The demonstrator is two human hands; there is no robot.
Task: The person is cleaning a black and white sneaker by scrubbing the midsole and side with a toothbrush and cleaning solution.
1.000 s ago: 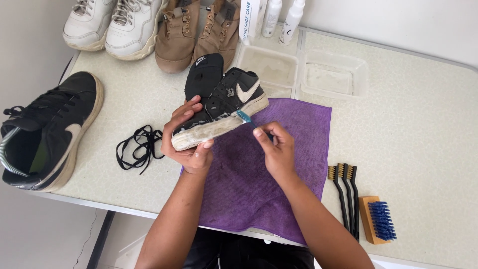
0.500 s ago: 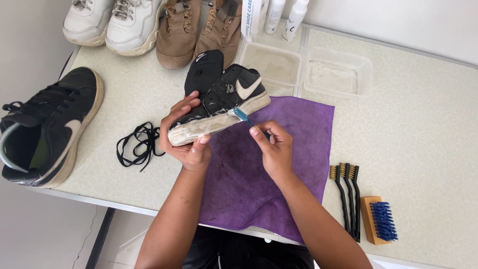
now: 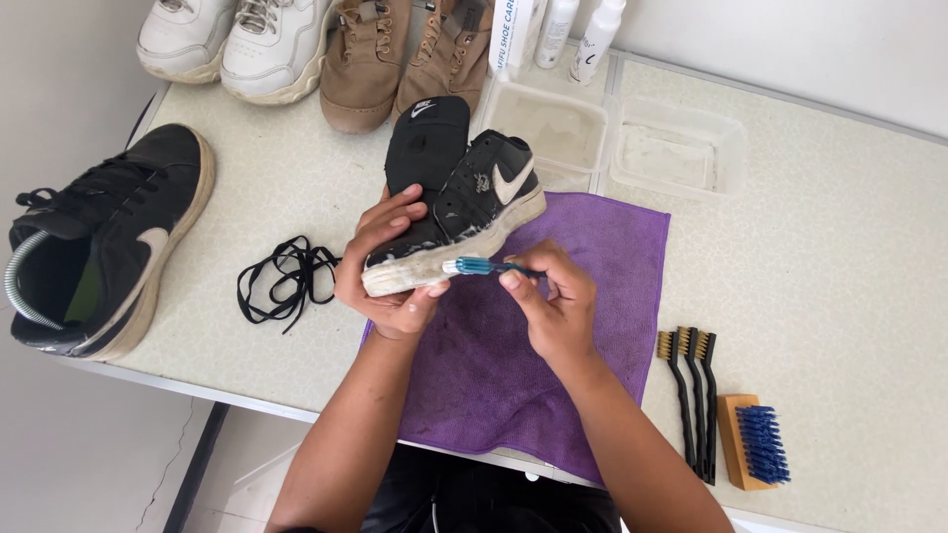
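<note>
left hand point(image 3: 387, 271) grips black sneaker point(image 3: 464, 212) at toe; light, stiff sole | right hand point(image 3: 553, 306) pinches blue toothbrush point(image 3: 484, 266); likely slippery

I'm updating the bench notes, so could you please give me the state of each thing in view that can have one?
Black high-top shoe: unlaced, held off the table, sole edge soapy.
Left hand: gripping the shoe's toe.
Right hand: holding the small blue brush.
Small blue brush: head against the sole edge.
Black laces: loose, tangled.
Purple cloth: spread flat, smudged.
Two clear trays: open, cloudy.
</note>
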